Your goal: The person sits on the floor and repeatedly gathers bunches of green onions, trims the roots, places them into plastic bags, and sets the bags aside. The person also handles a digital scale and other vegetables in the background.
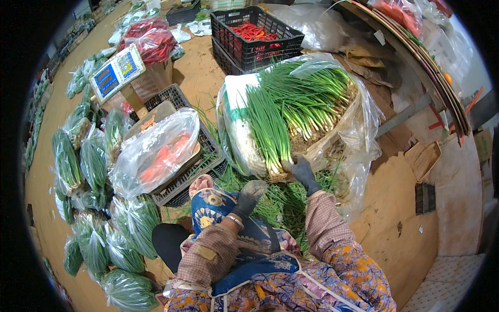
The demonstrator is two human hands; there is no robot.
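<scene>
My right hand [302,174], in a dark glove, has its fingertips at the white root ends of a bunch of scallions [269,128]. This bunch lies on the near left side of a larger heap of scallions [308,97] in a plastic-lined holder. My left hand [250,195], gloved with a greyish palm, is just left of those roots and apart from them. Its fingers are curled, and nothing shows in it. Loose green leaf trimmings [284,206] lie below both hands. A clear plastic bag [156,156] covers the scale's pan on the left.
A digital scale display [117,74] rises at the left above a black crate [212,144]. Bagged scallions [91,163] are piled on the floor there. Black crates [255,50] with red chillies stand behind the heap. At the right is a metal-legged table [405,113].
</scene>
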